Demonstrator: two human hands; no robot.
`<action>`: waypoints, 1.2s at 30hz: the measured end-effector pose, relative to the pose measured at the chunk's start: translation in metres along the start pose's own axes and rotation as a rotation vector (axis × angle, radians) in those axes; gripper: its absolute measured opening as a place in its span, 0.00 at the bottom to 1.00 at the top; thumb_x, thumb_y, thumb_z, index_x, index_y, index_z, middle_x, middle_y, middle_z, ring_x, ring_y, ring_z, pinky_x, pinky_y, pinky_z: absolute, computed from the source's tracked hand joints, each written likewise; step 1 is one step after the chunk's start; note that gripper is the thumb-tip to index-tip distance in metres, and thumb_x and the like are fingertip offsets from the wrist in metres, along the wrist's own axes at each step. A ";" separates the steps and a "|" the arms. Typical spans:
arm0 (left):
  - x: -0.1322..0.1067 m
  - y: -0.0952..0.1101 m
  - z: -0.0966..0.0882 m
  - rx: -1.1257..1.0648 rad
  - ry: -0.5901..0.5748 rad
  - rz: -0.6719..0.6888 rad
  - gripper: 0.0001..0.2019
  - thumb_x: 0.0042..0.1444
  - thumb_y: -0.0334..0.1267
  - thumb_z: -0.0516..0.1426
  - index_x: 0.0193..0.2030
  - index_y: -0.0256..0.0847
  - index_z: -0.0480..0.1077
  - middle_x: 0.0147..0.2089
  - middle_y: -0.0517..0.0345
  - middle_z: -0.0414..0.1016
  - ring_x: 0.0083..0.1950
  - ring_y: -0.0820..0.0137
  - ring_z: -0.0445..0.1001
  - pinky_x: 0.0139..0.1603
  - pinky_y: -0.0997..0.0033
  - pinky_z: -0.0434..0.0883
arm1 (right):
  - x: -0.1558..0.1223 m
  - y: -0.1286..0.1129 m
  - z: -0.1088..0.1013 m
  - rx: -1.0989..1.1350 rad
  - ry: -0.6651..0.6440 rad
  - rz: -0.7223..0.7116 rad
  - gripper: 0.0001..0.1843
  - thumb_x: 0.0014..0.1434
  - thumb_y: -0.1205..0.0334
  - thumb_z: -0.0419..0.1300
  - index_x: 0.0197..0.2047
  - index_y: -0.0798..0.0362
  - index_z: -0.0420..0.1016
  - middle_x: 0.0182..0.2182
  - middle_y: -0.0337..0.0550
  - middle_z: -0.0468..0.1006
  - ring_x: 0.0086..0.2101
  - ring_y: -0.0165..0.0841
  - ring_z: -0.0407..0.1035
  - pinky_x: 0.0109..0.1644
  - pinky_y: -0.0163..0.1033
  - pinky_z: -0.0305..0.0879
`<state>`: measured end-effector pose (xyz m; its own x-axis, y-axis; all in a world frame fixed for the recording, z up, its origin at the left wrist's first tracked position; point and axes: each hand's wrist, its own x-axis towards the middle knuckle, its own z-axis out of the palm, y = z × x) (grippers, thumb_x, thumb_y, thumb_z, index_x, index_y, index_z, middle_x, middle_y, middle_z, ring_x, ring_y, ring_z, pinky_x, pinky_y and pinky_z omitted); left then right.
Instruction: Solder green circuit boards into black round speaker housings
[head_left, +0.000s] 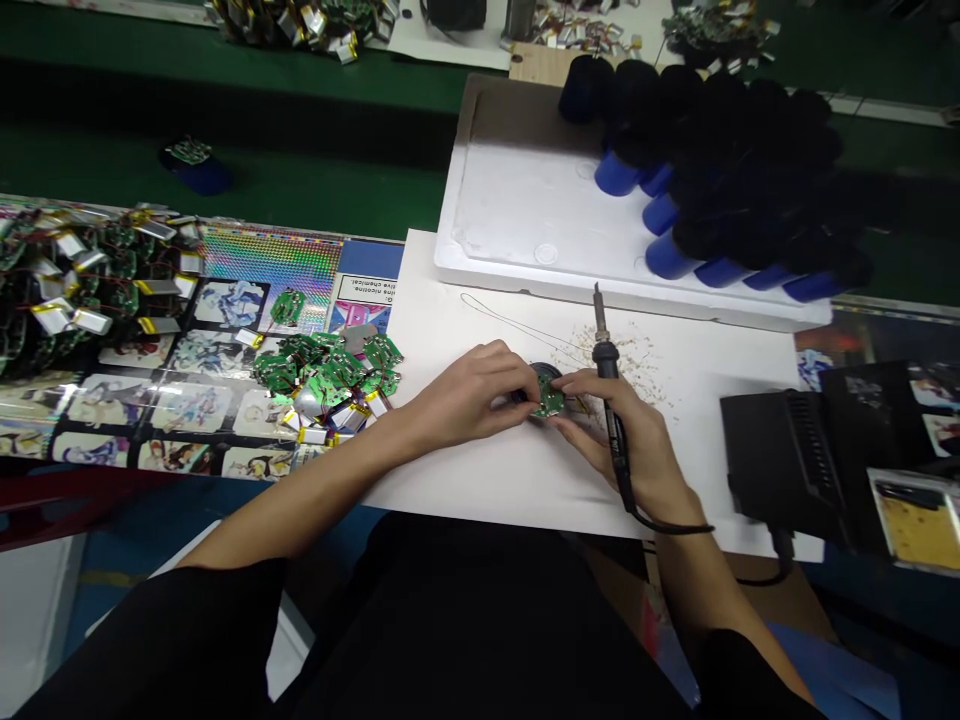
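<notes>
A small green circuit board [551,398] sits at a round dark cup-shaped part [545,370] on the white work sheet. My left hand [495,392] pinches the board's left edge with thumb and fingertips. From the right, the thumb and index finger of my right hand [626,420] close on the same board. A soldering iron [615,430] is also tucked in my right hand, its tip pointing up and away from the board. My fingers cover part of the round piece. A thin loop of solder wire [517,325] lies just beyond my hands.
Loose circuit boards with small batteries [330,375] lie left, near a larger heap [90,270]. Behind, a white foam tray [517,200] carries several blue-and-black cylinders [667,255]. Crumbs [637,365] litter the sheet. A black soldering station [780,460] stands right, its cord crossing my wrist.
</notes>
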<state>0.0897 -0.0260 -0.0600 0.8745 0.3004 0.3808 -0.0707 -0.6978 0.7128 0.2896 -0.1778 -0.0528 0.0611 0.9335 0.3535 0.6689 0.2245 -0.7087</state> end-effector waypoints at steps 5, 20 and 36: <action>0.001 -0.002 0.004 0.101 -0.004 0.064 0.06 0.75 0.37 0.58 0.48 0.40 0.78 0.52 0.53 0.85 0.51 0.64 0.76 0.56 0.61 0.73 | 0.005 0.008 -0.004 0.063 -0.061 0.015 0.19 0.67 0.68 0.69 0.58 0.44 0.73 0.55 0.46 0.83 0.58 0.41 0.79 0.61 0.50 0.77; -0.002 -0.002 0.005 0.057 -0.023 0.001 0.07 0.76 0.37 0.57 0.50 0.40 0.76 0.51 0.51 0.83 0.51 0.64 0.73 0.55 0.63 0.72 | -0.004 -0.004 0.026 -0.185 0.201 -0.153 0.23 0.63 0.75 0.67 0.57 0.45 0.72 0.42 0.42 0.83 0.45 0.41 0.78 0.50 0.51 0.77; 0.005 0.004 0.005 0.219 -0.100 0.009 0.10 0.77 0.37 0.53 0.47 0.40 0.75 0.52 0.49 0.84 0.51 0.62 0.77 0.54 0.59 0.71 | -0.041 -0.026 -0.034 0.240 0.554 0.209 0.10 0.63 0.56 0.70 0.45 0.50 0.83 0.30 0.40 0.81 0.22 0.32 0.72 0.19 0.36 0.63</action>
<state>0.0964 -0.0300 -0.0582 0.9184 0.2350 0.3182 0.0175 -0.8278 0.5607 0.2950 -0.2314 -0.0276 0.5894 0.6956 0.4108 0.4209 0.1696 -0.8911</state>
